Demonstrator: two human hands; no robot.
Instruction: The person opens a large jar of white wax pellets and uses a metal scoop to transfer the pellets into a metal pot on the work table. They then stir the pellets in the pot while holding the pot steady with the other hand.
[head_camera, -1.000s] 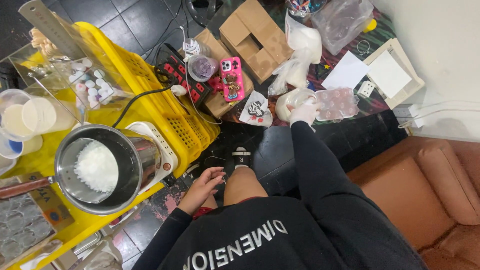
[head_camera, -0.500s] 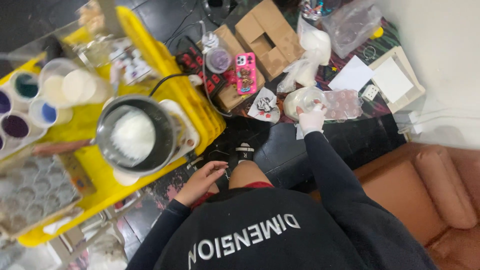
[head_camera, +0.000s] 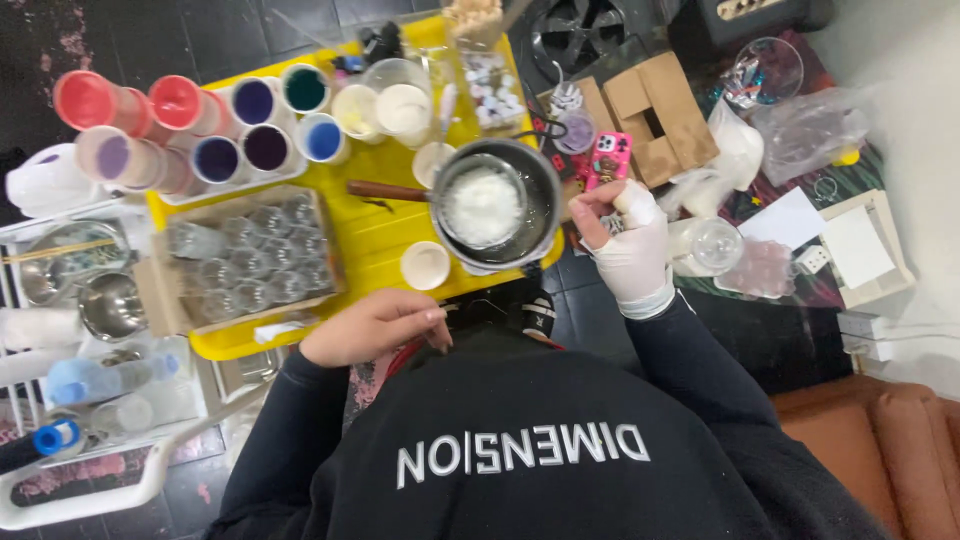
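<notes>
My right hand (head_camera: 628, 243) wears a white glove and pinches a small white lump (head_camera: 634, 199) just right of a metal pot (head_camera: 498, 205). The pot holds white flakes, has a wooden handle (head_camera: 387, 190) and sits on the yellow table (head_camera: 372, 232). My bare left hand (head_camera: 374, 325) rests at the table's near edge with loosely curled fingers and nothing in it. A small white cup (head_camera: 426, 265) stands between that hand and the pot.
A cardboard tray of small glass jars (head_camera: 247, 262) and several cups of coloured liquid (head_camera: 215, 125) stand on the table's left. A pink phone (head_camera: 607, 159), cardboard boxes (head_camera: 655, 113), plastic bags (head_camera: 815, 125) and a clear jar (head_camera: 712, 245) lie at the right. A white rack (head_camera: 95, 400) with bottles stands at the left.
My gloved right hand has left the clear container on the right and come in beside the pot, holding a white lump. The view swung left over the table. My left hand stayed near the edge.
</notes>
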